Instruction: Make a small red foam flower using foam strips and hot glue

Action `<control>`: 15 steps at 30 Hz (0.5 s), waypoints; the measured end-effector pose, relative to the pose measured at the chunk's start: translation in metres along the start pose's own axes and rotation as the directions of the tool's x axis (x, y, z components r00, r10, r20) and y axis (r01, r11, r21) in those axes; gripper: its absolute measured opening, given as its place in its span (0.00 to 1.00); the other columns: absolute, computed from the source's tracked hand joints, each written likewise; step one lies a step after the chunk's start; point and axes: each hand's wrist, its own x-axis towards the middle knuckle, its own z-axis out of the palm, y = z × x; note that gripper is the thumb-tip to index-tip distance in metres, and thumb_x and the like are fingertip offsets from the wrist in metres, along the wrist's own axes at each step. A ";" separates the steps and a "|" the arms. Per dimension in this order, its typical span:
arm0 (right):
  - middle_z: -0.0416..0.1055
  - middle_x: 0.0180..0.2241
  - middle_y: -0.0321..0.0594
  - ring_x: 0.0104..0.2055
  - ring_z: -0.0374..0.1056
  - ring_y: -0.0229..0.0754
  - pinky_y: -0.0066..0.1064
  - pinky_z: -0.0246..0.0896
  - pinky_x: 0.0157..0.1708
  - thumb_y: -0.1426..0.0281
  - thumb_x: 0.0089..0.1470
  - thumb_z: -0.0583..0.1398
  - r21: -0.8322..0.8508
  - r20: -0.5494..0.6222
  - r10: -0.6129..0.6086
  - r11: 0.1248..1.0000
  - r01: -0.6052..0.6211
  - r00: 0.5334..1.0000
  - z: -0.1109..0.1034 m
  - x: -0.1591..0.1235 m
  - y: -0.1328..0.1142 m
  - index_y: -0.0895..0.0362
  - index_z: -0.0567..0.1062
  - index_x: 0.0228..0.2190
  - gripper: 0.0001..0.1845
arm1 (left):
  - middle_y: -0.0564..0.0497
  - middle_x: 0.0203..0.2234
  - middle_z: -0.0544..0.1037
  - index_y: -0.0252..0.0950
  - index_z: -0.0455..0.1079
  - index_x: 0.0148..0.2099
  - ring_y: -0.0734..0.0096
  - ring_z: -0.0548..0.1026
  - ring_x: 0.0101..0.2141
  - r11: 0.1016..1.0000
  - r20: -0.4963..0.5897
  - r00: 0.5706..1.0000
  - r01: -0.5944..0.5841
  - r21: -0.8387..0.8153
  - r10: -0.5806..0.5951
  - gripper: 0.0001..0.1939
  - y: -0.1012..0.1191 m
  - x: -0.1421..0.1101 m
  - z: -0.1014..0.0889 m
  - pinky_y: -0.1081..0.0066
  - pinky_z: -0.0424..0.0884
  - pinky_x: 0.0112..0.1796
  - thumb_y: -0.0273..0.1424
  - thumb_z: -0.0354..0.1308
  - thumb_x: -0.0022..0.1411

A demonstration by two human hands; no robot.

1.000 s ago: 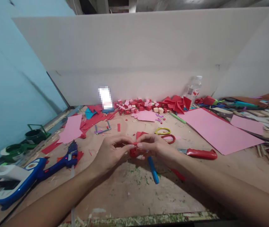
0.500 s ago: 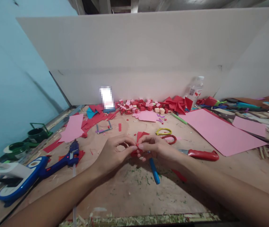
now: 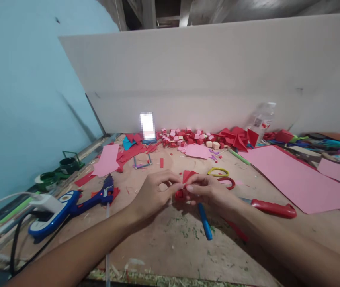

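In the head view, my left hand and my right hand meet over the middle of the table. Thumbs and forefingers of both pinch a small red paper piece, mostly covered by the fingertips. Just beneath the fingers shows a small red block; whether it is joined to the pinched piece I cannot tell. Red paper lies behind the fingertips. A blue pen-like stick is below my right hand, and scissors with yellow and red handles lie beyond it.
On the left are a blue glue gun and a power strip with cables. A red-handled knife and a large pink sheet lie right. Behind are small red and pink cubes, a bright phone and a plastic bottle.
The view has turned left, so everything sits farther right in it. Both hands keep their pinch, and more of the red block shows under the fingers.
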 end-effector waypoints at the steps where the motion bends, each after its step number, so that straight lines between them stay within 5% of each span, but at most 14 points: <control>1: 0.77 0.24 0.38 0.27 0.72 0.37 0.28 0.68 0.28 0.64 0.39 0.78 -0.003 -0.005 -0.004 1.000 0.004 1.000 0.000 0.000 0.000 0.59 0.80 0.27 0.18 | 0.51 0.31 0.83 0.36 0.78 0.33 0.69 0.78 0.34 0.999 -0.020 1.000 -0.015 0.049 0.016 0.07 0.004 0.002 -0.006 0.70 0.71 0.40 0.29 0.60 0.65; 4: 0.76 0.24 0.38 0.27 0.72 0.37 0.28 0.67 0.28 0.63 0.40 0.78 -0.021 -0.011 -0.004 1.000 0.004 1.000 -0.001 -0.001 -0.001 0.59 0.80 0.27 0.17 | 0.50 0.35 0.84 0.38 0.79 0.35 0.67 0.79 0.38 0.969 -0.052 0.996 -0.057 0.239 0.071 0.06 0.024 0.007 -0.039 0.69 0.71 0.44 0.32 0.61 0.64; 8: 0.76 0.24 0.38 0.27 0.71 0.37 0.28 0.67 0.28 0.64 0.40 0.78 -0.018 0.002 -0.002 1.000 0.002 1.000 -0.002 0.000 0.000 0.59 0.80 0.27 0.17 | 0.51 0.37 0.85 0.42 0.81 0.40 0.64 0.80 0.38 0.875 -0.103 0.994 0.089 0.476 -0.045 0.09 0.037 -0.010 -0.103 0.69 0.73 0.39 0.38 0.61 0.64; 11: 0.76 0.24 0.38 0.27 0.72 0.37 0.28 0.68 0.28 0.63 0.40 0.78 -0.014 0.001 -0.005 1.000 0.005 1.000 -0.001 -0.001 0.001 0.59 0.80 0.27 0.18 | 0.49 0.37 0.85 0.42 0.81 0.42 0.62 0.80 0.36 0.752 -0.095 0.986 0.165 0.638 -0.136 0.11 0.019 -0.043 -0.139 0.70 0.73 0.36 0.37 0.60 0.62; 15: 0.77 0.25 0.39 0.27 0.72 0.38 0.28 0.68 0.28 0.64 0.39 0.78 -0.021 0.020 -0.007 1.000 0.007 1.000 0.000 -0.001 0.005 0.59 0.80 0.27 0.17 | 0.52 0.34 0.85 0.42 0.82 0.41 0.57 0.81 0.36 0.549 -0.108 0.970 0.214 0.808 -0.218 0.16 -0.019 -0.085 -0.154 0.67 0.73 0.37 0.25 0.56 0.55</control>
